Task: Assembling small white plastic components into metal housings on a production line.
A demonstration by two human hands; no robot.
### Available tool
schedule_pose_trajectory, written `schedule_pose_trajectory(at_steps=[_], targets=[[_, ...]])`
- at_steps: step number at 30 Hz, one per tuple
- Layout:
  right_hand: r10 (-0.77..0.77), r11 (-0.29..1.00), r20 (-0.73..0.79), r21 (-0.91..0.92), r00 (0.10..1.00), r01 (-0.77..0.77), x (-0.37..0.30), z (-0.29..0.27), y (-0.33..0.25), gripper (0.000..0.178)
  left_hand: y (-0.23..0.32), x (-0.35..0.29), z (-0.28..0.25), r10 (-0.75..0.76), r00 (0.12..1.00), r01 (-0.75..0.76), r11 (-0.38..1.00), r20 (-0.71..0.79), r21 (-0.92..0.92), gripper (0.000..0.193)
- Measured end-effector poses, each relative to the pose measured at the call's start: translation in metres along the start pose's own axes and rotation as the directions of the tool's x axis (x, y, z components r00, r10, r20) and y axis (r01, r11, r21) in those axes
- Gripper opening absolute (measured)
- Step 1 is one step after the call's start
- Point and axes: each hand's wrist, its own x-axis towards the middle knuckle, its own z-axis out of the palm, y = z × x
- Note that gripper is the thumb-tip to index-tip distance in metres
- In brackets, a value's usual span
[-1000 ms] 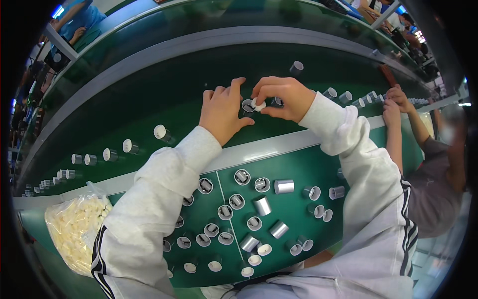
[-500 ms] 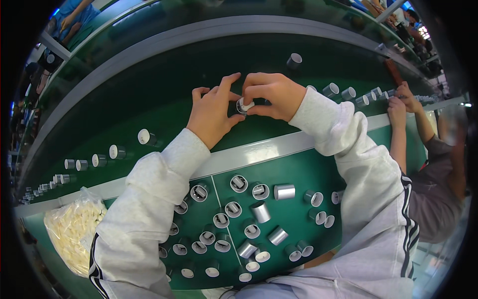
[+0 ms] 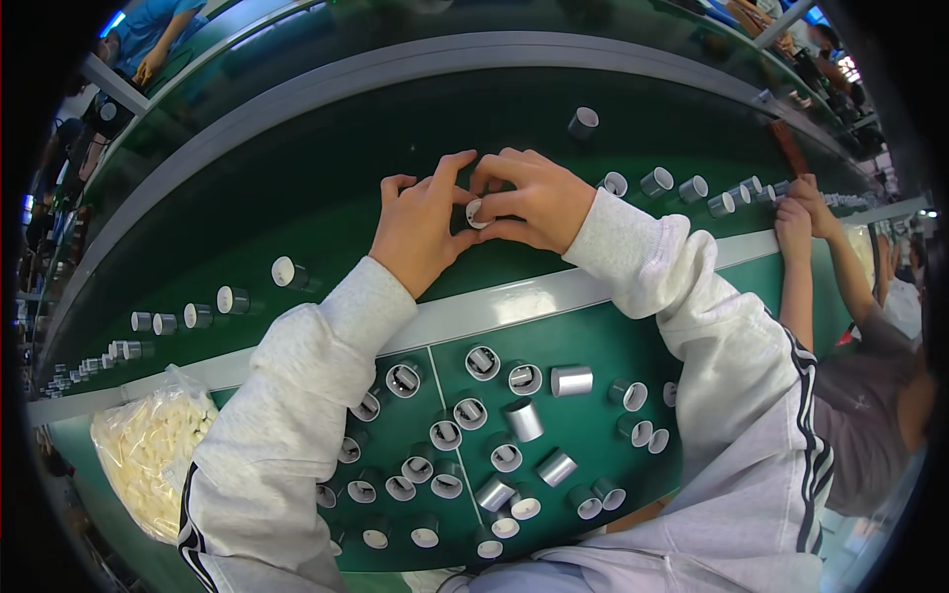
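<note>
Over the green belt, a small silver cylinder with a white rim [image 3: 475,213] sits between my two hands, its open end tilted up. My left hand [image 3: 420,222] grips it from the left, thumb below and index finger curved behind it. From the right, my right hand [image 3: 539,201] closes thumb and fingertips on the rim and covers part of the opening. What lies inside the cylinder is mostly hidden by the fingers. Below my wrists, several similar cylinders stand on the green tabletop, one with fittings inside [image 3: 482,363] near the middle and one on its side [image 3: 571,381].
A row of cylinders [image 3: 233,300] runs along the belt at left, and another cylinder [image 3: 655,181] stands right of my hand. A pale metal rail [image 3: 514,304] divides belt from tabletop. A clear bag of cream-coloured pieces [image 3: 148,460] lies at left. A co-worker's hands [image 3: 803,210] work at right.
My right hand has shifted slightly left and its fingers have closed further over the cylinder's opening. The white piece seen there before is now mostly covered. My left hand stays nearly still.
</note>
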Motion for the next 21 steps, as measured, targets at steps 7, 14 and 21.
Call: schedule_pose_trajectory(at_steps=[7, 14, 21], targets=[[0.048, 0.985, 0.035, -0.165, 0.998, -0.041, -0.003, -0.006, -0.006, 0.020, -0.002, -0.001, 0.001, 0.012, 1.000, -0.012, 1.000, -0.002, -0.003, 0.074], [0.085, 0.988, 0.181, -0.139, 0.980, -0.060, 0.025, -0.008, -0.017, 0.026, -0.004, -0.036, -0.061, 0.201, 0.961, -0.116, 0.917, -0.190, 0.382, 0.060], [0.085, 0.996, 0.032, 0.037, 0.996, -0.087, 0.023, -0.061, -0.051, 0.018, 0.029, -0.243, -0.250, -0.330, 0.860, 0.465, 0.821, -0.390, 0.331, 0.008]])
